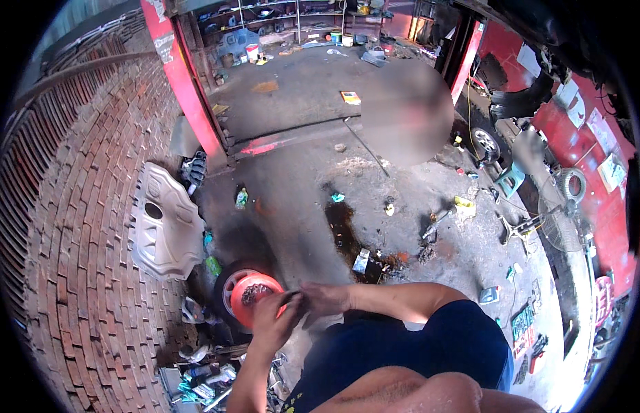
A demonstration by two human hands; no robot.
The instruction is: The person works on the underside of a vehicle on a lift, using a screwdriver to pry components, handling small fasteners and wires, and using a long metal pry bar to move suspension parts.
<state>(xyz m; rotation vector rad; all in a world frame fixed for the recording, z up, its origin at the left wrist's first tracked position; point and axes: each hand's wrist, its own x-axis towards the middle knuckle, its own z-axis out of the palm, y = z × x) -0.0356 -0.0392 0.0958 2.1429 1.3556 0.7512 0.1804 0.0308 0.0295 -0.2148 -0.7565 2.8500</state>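
Note:
An orange round container (244, 303) with small, dull contents I cannot make out sits over a tyre with a pale rim (230, 275) at the lower middle of the floor. My left hand (275, 313) is at the container's right side, its dirty fingers curled; what they hold is hidden. Just right of it, partly overlapping, my right hand (320, 299) is smeared by motion, so its fingers are unclear.
A pale moulded panel (165, 220) leans by the brick wall on my left. Tools (203, 385) lie lower left. A green bottle (241, 198), a long bar (366, 148) and a dark wet stain (340, 227) are ahead. A standing fan (561, 220) is right.

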